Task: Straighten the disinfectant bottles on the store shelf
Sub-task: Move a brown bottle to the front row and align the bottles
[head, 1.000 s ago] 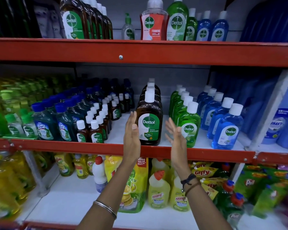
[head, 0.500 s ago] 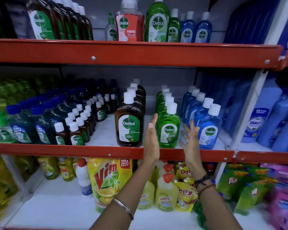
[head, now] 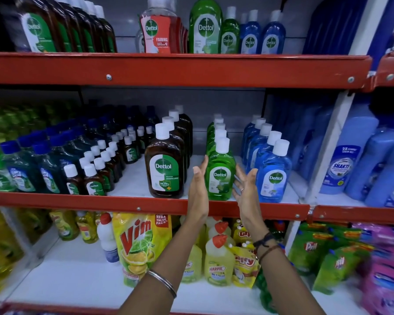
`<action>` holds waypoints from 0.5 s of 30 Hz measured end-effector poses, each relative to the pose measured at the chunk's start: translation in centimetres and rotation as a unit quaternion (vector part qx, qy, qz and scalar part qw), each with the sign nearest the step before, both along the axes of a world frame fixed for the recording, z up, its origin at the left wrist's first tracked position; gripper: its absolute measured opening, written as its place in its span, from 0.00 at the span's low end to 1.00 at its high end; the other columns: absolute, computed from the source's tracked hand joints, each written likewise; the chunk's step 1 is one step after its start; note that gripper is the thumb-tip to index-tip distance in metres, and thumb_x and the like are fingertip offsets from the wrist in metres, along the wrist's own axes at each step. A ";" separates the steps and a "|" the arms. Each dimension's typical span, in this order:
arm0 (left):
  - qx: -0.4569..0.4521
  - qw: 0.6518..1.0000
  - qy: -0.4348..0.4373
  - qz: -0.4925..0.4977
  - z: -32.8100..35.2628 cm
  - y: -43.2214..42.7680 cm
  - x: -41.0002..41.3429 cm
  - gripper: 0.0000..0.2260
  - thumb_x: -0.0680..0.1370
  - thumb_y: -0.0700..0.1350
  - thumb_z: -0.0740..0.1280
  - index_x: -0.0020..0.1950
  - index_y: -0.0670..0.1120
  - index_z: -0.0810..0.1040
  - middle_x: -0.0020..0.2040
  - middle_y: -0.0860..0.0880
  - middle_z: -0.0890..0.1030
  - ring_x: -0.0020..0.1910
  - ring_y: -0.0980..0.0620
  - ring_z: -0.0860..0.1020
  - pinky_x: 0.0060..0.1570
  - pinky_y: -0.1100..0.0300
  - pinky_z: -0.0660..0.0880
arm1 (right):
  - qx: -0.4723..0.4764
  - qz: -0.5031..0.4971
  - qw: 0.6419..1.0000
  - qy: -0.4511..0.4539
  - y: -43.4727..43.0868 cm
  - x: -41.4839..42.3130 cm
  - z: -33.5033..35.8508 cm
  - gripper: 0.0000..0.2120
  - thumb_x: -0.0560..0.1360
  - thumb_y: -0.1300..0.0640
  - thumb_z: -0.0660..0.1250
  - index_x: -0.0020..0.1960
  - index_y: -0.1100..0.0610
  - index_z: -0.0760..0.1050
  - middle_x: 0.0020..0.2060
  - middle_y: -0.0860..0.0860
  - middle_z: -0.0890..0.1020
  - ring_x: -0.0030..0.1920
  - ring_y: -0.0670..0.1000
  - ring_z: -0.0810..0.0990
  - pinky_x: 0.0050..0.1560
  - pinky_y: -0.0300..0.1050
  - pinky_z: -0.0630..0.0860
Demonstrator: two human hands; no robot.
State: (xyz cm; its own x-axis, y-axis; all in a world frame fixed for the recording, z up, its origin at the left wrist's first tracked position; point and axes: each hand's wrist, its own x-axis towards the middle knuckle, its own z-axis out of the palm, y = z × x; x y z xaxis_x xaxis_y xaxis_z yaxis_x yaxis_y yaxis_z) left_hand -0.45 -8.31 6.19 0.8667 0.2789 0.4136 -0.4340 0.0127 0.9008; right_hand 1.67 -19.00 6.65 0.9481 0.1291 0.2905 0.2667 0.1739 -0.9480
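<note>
On the middle shelf [head: 146, 204] a row of green Dettol bottles [head: 220, 176] runs front to back, white caps in line. My left hand [head: 198, 189] is held flat and open at the left side of the front green bottle. My right hand [head: 245, 189] is open at that bottle's right side, fingers spread. Neither hand grips anything; whether they touch the bottle is unclear. A row of brown Dettol bottles [head: 165, 171] stands to the left, and a row of blue Dettol bottles [head: 272, 176] to the right.
Small brown bottles [head: 93, 180] and dark teal bottles [head: 21, 171] fill the shelf's left part. Tall blue Shakti bottles [head: 344, 164] stand past the white upright [head: 323, 155]. The upper shelf carries more Dettol bottles [head: 204, 26]. Below are a Vim pouch [head: 139, 244] and Harpic bottles [head: 217, 262].
Both hands have moved right, from either side of the brown bottle row to either side of the green bottle row. The camera has turned right with them.
</note>
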 end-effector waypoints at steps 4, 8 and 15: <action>0.003 1.000 0.009 0.007 0.1 -0.1 0.0 0.37 0.68 0.80 0.47 0.72 0.65 0.64 0.76 0.56 0.67 0.73 0.57 0.67 0.75 0.45 0.63 | -0.005 0.009 1.000 -0.006 -0.3 0.0 0.1 0.56 0.53 0.15 0.48 0.72 0.46 0.63 0.66 0.48 0.71 0.65 0.46 0.70 0.60 0.38 0.69; 0.001 0.997 -0.027 0.071 -0.2 -1.1 -0.2 0.28 0.80 0.67 0.44 0.75 0.58 0.65 0.74 0.60 0.66 0.71 0.64 0.66 0.76 0.50 0.60 | 0.007 -0.027 0.999 -0.044 -1.3 -0.6 -0.2 0.50 0.59 0.17 0.49 0.72 0.48 0.64 0.71 0.50 0.69 0.69 0.48 0.69 0.69 0.47 0.66; 0.067 0.993 -0.094 -0.008 -0.4 -6.6 -0.9 0.24 0.79 0.65 0.46 0.70 0.62 0.68 0.73 0.64 0.68 0.75 0.61 0.63 0.74 0.55 0.60 | 0.126 -0.231 0.956 -0.130 -8.0 0.1 -1.3 0.37 0.74 0.29 0.47 0.71 0.53 0.67 0.71 0.51 0.71 0.71 0.47 0.68 0.68 0.37 0.67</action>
